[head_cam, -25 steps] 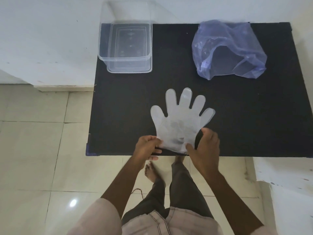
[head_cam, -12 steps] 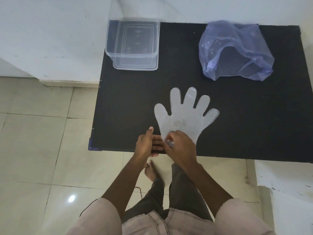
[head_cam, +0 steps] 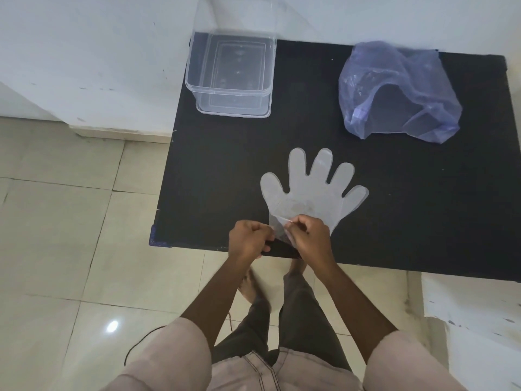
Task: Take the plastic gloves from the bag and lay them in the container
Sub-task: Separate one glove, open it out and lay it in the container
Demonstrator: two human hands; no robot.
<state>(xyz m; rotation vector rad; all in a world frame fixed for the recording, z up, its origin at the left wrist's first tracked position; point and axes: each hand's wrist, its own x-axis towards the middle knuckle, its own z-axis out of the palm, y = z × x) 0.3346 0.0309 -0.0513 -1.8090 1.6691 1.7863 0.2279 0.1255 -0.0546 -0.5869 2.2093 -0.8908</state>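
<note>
A translucent plastic glove (head_cam: pixel 313 190) lies flat on the black table (head_cam: pixel 225 165), fingers spread and pointing away from me. Its cuff sits at the table's near edge. My left hand (head_cam: pixel 248 241) and my right hand (head_cam: pixel 308 238) are both pinched on the cuff, close together, pulling thin plastic layers apart. A clear, empty rectangular container (head_cam: pixel 232 74) stands at the table's far left corner. A crumpled bluish plastic bag (head_cam: pixel 400 91) lies at the far right, its mouth facing me.
A white wall runs behind the table. Pale tiled floor (head_cam: pixel 70 235) lies to the left and below. A white ledge (head_cam: pixel 473 320) sits at the lower right. My legs and feet stand just before the table's near edge.
My right hand has moved left along the cuff to meet the left hand. Both now pinch the cuff and lift its layers. The camera has shifted slightly.
</note>
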